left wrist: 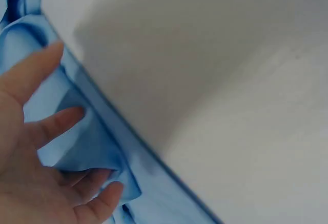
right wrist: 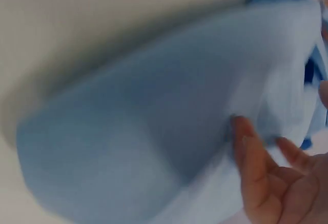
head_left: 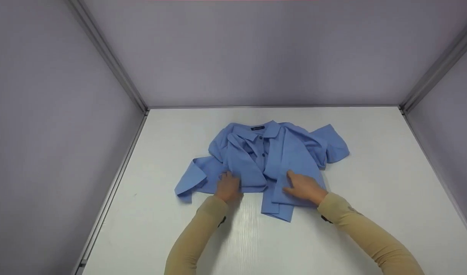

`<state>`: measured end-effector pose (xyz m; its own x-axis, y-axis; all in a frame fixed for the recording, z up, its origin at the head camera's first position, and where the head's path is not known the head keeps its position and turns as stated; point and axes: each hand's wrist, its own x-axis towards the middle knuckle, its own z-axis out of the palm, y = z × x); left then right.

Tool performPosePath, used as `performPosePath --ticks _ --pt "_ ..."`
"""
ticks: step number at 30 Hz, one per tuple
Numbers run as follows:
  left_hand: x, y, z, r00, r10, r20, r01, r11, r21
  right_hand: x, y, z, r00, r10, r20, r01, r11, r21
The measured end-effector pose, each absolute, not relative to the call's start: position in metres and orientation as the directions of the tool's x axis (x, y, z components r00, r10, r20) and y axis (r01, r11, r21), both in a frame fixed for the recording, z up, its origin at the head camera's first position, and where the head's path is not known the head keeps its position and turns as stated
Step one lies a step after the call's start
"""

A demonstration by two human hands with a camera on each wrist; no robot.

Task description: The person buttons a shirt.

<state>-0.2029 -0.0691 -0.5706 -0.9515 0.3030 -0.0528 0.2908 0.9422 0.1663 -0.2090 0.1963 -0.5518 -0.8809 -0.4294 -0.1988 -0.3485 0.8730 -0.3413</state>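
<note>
A blue collared shirt (head_left: pixel 248 168) with dark buttons and a black neck label lies on the white table, its collar toward the back wall. My left hand (head_left: pixel 228 187) is at the lower edge of its left front panel; in the left wrist view the fingers (left wrist: pixel 56 124) are spread and loosely bent over the cloth. My right hand (head_left: pixel 304 188) rests on the right front panel, thumb apart from the fingers. In the right wrist view the fingertips (right wrist: pixel 246 131) touch the blurred cloth, and part of that hand is cut off by the frame edge.
The white table (head_left: pixel 141 229) is bounded by grey panels (head_left: pixel 271 53) at the back and both sides, with metal rails at the corners. One sleeve (head_left: pixel 191 179) lies bent at the left, the other (head_left: pixel 331 143) reaches out to the right. A strip of cloth (head_left: pixel 277 212) hangs toward the front.
</note>
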Motion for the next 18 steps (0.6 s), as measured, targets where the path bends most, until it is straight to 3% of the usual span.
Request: performPosePath --ticks 4,6,11,18 --pt "-0.202 -0.072 -0.582 -0.939 0.334 0.08 0.341 0.934 0.104 -0.199 0.183 -0.562 -0.795 -0.584 -0.163 -0.512 0.791 -0.335" --pt "-0.203 -0.075 -0.585 -0.932 0.353 0.076 0.36 0.927 0.108 -0.198 0.18 -0.565 -0.765 -0.621 -0.171 -0.547 0.767 -0.335" --pt "-0.203 -0.084 -0.588 -0.915 0.402 -0.012 0.395 0.903 0.168 -0.197 0.179 -0.569 -0.748 -0.635 -0.192 -0.549 0.755 -0.359" --pt "-0.199 -0.086 -0.591 -0.887 0.45 0.098 0.458 0.885 0.083 -0.196 0.176 -0.573 -0.705 -0.695 -0.145 -0.63 0.706 -0.322"
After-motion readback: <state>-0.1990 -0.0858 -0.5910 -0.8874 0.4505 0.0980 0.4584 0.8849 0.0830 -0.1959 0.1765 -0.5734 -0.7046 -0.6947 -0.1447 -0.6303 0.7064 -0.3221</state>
